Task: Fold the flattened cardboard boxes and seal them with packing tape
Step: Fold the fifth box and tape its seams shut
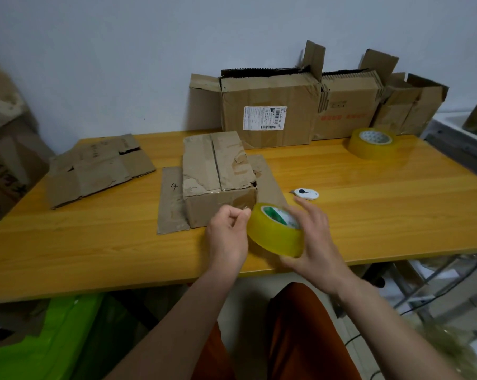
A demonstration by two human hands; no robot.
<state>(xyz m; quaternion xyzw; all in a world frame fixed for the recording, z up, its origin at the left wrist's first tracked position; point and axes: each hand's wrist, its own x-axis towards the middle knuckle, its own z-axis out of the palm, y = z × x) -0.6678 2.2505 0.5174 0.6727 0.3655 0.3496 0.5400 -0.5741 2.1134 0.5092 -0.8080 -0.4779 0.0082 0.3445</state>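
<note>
While the right hand (pixel 312 237) curls its fingers and thumb around a yellow roll of packing tape (pixel 275 233), holding it tilted just above the near edge of the desk (pixel 369 215), the left hand (pixel 227 234) sits beside the roll with its thumb and forefinger pinched together at the roll's left rim. Whether a tape end lies in that pinch is too fine to tell.

Just beyond both hands stands one folded cardboard box (pixel 218 174), small and worn, its two top flaps closed with a seam running down the middle and torn paper along its edges. It rests on one flattened piece of cardboard (pixel 171 204) marked with a handwritten 4. A second flattened box (pixel 100 168) lies well apart to the left on the desk.

Two tape rolls are in view: the one in the grip of the right hand, and a second tape roll (pixel 373 144) lying flat near the far right of the desk. One small white cutter (pixel 306 193) lies on the desk just right of the folded box, near the right hand's fingertips.

Against the wall at the back stand three open cartons: a large carton (pixel 270 116) bearing a white shipping label, a middle carton (pixel 347 111) with red print, and a smaller carton (pixel 412 105) at the right. The first two look packed with flat cardboard standing on edge.
</note>
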